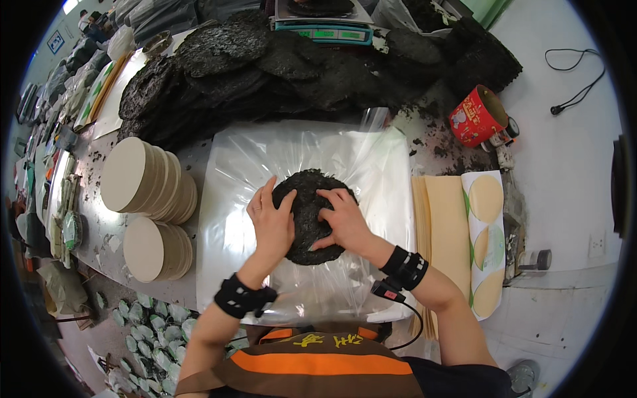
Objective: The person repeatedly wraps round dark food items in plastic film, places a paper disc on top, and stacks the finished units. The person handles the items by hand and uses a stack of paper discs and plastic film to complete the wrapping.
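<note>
A round, black cake of dried seaweed (313, 226) lies flat on a stack of clear plastic film sheets (234, 283) in front of me. My left hand (272, 219) rests at the cake's left edge, thumb on its upper surface and the other fingers out over the film. A ring is on one finger. From the right, my right hand (343, 221) spreads its bent fingers and thumb over the top of the cake, fingertips touching it. Neither hand lifts the cake, and the wrinkled film radiates out around it.
Behind the film, piled black seaweed cakes (224, 74) lie before a digital scale (323, 34). At left stand stacks of round card discs (124, 174). A red tub (473, 119), brown paper (448, 234) and printed sheets (487, 199) are at right. Wrapped packs (154, 328) cover the floor.
</note>
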